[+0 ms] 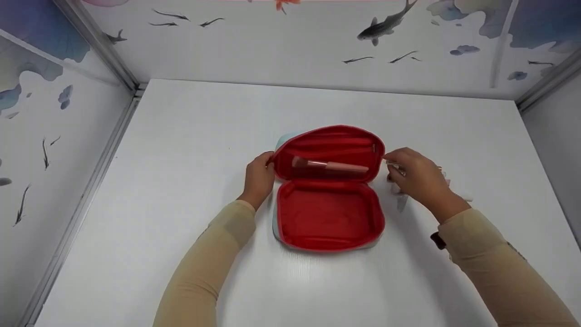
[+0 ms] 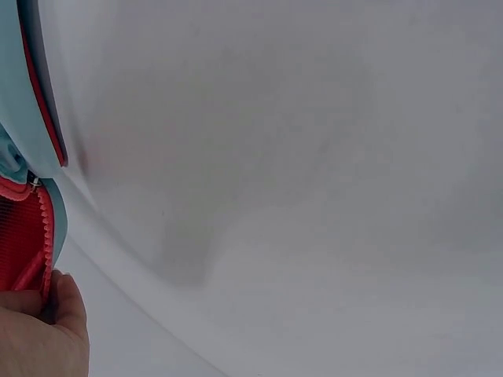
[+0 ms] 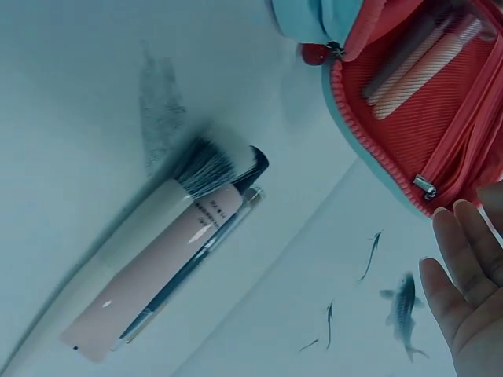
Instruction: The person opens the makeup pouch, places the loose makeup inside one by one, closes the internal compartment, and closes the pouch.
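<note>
A zippered pouch with a light blue outside (image 2: 14, 86) and a red inside (image 1: 329, 213) lies unfolded on the table, its lid raised. Behind the mesh in the lid is a makeup brush (image 1: 338, 167) with a pink handle; the right wrist view shows two handles there. My left hand (image 1: 260, 179) pinches the lid's left edge between thumb and fingers. At the lid's right edge, my right hand (image 1: 420, 177) pinches the rim near its corner, beside a zipper pull (image 3: 424, 186). The lower half of the pouch holds nothing visible.
Right of the pouch, partly hidden by my right hand in the head view, lie a white-handled brush (image 3: 200, 166), a pink tube (image 3: 145, 275) and other slim items. White panels with painted fish (image 1: 383, 28) border the table (image 1: 204, 118) at the back and left.
</note>
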Tool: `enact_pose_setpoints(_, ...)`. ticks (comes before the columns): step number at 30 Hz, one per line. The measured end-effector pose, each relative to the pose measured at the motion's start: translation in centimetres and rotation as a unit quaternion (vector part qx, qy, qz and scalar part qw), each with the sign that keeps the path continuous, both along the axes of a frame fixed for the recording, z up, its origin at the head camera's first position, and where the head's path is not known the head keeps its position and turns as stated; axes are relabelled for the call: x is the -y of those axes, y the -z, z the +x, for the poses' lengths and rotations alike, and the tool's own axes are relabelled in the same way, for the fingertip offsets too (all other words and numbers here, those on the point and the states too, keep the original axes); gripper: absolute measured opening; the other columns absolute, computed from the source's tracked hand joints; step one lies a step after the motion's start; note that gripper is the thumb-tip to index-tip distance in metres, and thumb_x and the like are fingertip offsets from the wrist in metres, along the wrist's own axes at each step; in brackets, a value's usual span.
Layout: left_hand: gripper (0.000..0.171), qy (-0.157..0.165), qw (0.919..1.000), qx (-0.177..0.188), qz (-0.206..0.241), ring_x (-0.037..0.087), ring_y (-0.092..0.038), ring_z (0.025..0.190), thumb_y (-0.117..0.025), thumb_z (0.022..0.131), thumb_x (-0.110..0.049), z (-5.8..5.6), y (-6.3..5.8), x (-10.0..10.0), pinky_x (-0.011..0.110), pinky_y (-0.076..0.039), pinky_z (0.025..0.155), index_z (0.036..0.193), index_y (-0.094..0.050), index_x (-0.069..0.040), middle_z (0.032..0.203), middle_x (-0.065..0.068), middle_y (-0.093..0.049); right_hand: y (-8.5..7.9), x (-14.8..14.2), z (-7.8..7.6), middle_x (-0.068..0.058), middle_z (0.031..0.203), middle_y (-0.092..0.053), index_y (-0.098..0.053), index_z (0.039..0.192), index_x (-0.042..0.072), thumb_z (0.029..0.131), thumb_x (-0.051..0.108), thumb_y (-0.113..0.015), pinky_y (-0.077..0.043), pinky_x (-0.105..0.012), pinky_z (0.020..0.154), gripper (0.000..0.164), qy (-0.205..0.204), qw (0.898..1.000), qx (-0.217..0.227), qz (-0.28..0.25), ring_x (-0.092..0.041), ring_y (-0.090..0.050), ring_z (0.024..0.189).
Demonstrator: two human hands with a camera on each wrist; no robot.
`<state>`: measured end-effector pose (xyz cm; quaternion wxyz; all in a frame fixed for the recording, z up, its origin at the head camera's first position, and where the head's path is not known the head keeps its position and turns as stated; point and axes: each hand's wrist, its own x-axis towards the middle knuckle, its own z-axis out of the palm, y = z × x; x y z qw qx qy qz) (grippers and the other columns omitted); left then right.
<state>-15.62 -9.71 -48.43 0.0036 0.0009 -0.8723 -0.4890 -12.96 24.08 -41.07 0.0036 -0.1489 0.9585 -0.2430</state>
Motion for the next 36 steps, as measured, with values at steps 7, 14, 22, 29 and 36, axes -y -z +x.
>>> enact_pose_setpoints(7, 0.028, 0.010, 0.9999, -0.005, 0.003, 0.022, -0.060, 0.112, -0.048, 0.097, 0.004, 0.1, -0.1, 0.0, 0.032, -0.048, 0.096, 0.121, -0.061, 0.000, 0.116, 0.012, -0.066, 1.4, -1.8, 1.1, -0.014, 0.117, -0.064, -0.065, 0.119, 0.005, 0.090, 0.002, -0.062, -0.052, -0.051, 0.085, 0.029, 0.025, 1.000, 0.004, 0.002, -0.032, -0.062, 0.103)
enact_pose_setpoints(14, 0.029, 0.007, 0.9999, 0.004, 0.006, 0.021, -0.059, 0.112, -0.048, 0.097, 0.003, 0.1, 0.0, 0.1, 0.031, -0.048, 0.096, 0.123, -0.060, -0.001, 0.118, 0.012, -0.065, 2.7, -2.9, 1.9, -0.020, 0.118, -0.062, -0.064, 0.117, 0.001, 0.091, 0.003, -0.062, -0.048, -0.056, 0.088, 0.026, 0.030, 0.999, 0.023, 0.018, -0.039, -0.059, 0.110)
enact_pose_setpoints(22, 0.029, 0.006, 0.9999, -0.009, 0.009, 0.023, -0.060, 0.111, -0.047, 0.096, 0.005, 0.1, 0.0, 0.2, 0.033, -0.048, 0.095, 0.120, -0.061, 0.001, 0.115, 0.013, -0.066, 4.0, -3.8, 2.5, -0.017, 0.109, -0.065, -0.068, 0.112, 0.003, 0.087, 0.003, -0.068, -0.051, -0.053, 0.084, 0.025, 0.027, 0.998, -0.008, 0.047, -0.035, -0.061, 0.104)
enact_pose_setpoints(29, 0.028, 0.010, 0.9999, -0.013, 0.003, 0.024, -0.060, 0.111, -0.048, 0.096, 0.004, -0.1, 0.2, 0.4, 0.033, -0.048, 0.095, 0.120, -0.062, 0.002, 0.114, 0.014, -0.066, 4.9, -4.7, 2.8, -0.020, 0.113, -0.064, -0.066, 0.119, 0.005, 0.087, 0.001, -0.066, -0.050, -0.056, 0.085, 0.033, 0.022, 0.995, 0.005, 0.095, -0.038, -0.059, 0.107)
enact_pose_setpoints(36, 0.028, 0.016, 0.9995, -0.026, 0.002, 0.025, -0.061, 0.109, -0.049, 0.095, 0.005, -0.2, 0.3, 0.3, 0.034, -0.049, 0.093, 0.120, -0.061, 0.003, 0.113, 0.015, -0.066, 5.2, -5.1, 2.9, -0.024, 0.116, -0.063, -0.062, 0.126, 0.006, 0.088, 0.004, -0.066, -0.048, -0.060, 0.085, 0.039, 0.030, 0.990, 0.030, 0.135, -0.043, -0.056, 0.109)
